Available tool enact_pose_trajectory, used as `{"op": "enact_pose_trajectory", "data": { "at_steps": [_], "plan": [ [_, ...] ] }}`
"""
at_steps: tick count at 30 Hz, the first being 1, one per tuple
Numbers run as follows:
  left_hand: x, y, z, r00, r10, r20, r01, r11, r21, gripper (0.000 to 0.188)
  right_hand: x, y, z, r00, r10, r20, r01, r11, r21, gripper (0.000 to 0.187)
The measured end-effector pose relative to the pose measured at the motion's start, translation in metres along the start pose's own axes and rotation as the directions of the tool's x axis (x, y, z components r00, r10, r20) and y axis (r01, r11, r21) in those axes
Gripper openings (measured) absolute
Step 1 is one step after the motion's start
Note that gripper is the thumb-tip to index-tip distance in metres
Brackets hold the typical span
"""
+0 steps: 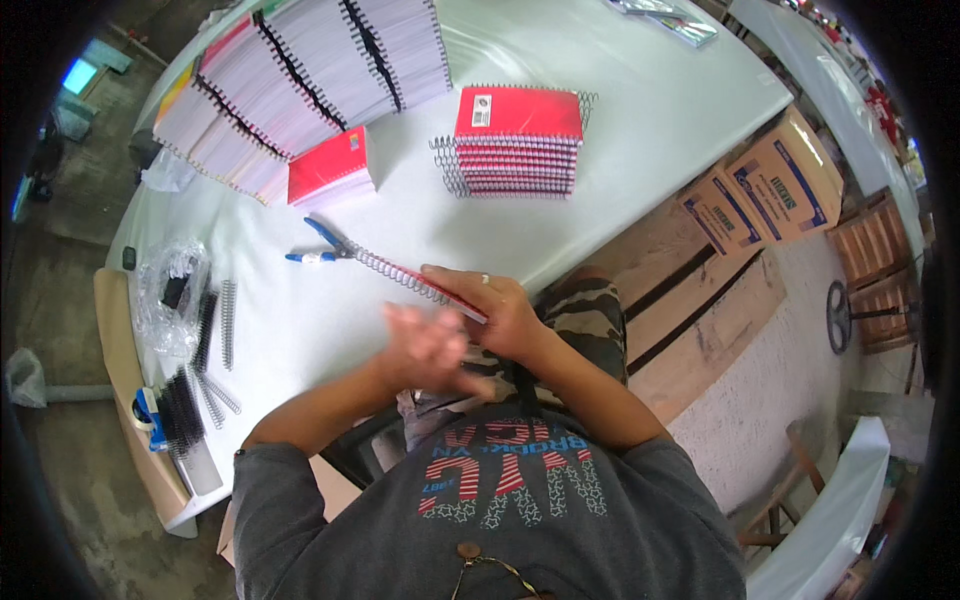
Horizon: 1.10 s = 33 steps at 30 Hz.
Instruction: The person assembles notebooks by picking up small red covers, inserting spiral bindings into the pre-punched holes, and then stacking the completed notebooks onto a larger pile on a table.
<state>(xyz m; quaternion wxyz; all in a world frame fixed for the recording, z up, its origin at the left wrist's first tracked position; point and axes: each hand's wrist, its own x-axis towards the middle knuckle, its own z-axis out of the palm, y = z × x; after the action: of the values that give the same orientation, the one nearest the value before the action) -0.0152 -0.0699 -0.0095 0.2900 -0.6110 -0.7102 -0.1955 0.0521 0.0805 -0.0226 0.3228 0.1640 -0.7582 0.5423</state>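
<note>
My right hand (505, 315) grips a thin red notebook (462, 303), tilted edge-on near the table's front edge. A metal spiral coil (400, 274) runs along its edge and sticks out past its far left end. My left hand (425, 348) is smeared by motion just below the coil, and its fingers cannot be made out. Blue-handled pliers (325, 240) lie on the table with their handles spread, their head at the coil's far end; whether they touch I cannot tell. Beyond them stands a small stack of red-covered pages (330, 167).
A pile of red spiral notebooks (520, 115) stands at the back on the white table (640, 120). Tall rows of bound books (310, 80) fill the back left. Loose coils (228, 325), a plastic bag (170, 300) and a blue tape dispenser (150, 418) lie left. Cardboard boxes (770, 190) sit right.
</note>
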Motion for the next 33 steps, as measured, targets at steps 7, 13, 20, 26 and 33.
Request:
{"op": "enact_pose_trajectory", "data": {
  "at_steps": [7,13,20,26,33],
  "plan": [
    [-0.010,0.004,0.011,0.969,-0.246,0.032,0.245,0.969,0.025,0.119,-0.017,-0.001,0.018,0.955,0.245,0.169,-0.266,0.957,0.114,0.038],
    [0.005,-0.020,0.007,0.962,-0.210,-0.178,0.261,0.901,0.348,0.115,-0.036,0.008,0.037,0.903,0.338,0.266,-0.342,0.939,-0.033,0.038],
    [-0.072,0.052,0.009,0.919,-0.277,0.281,0.326,0.934,-0.144,0.111,-0.021,0.011,0.028,0.934,0.356,0.006,-0.351,0.918,0.185,0.040],
    [0.026,0.038,-0.048,0.884,-0.406,0.231,0.460,0.665,-0.588,0.074,0.015,-0.028,0.012,0.998,-0.055,0.030,0.056,0.997,-0.043,0.097],
    [0.028,0.036,-0.039,0.711,-0.653,0.262,0.579,0.331,-0.745,0.039,0.014,-0.030,0.011,0.997,0.058,0.051,-0.022,0.847,-0.532,0.103]
  ]
}}
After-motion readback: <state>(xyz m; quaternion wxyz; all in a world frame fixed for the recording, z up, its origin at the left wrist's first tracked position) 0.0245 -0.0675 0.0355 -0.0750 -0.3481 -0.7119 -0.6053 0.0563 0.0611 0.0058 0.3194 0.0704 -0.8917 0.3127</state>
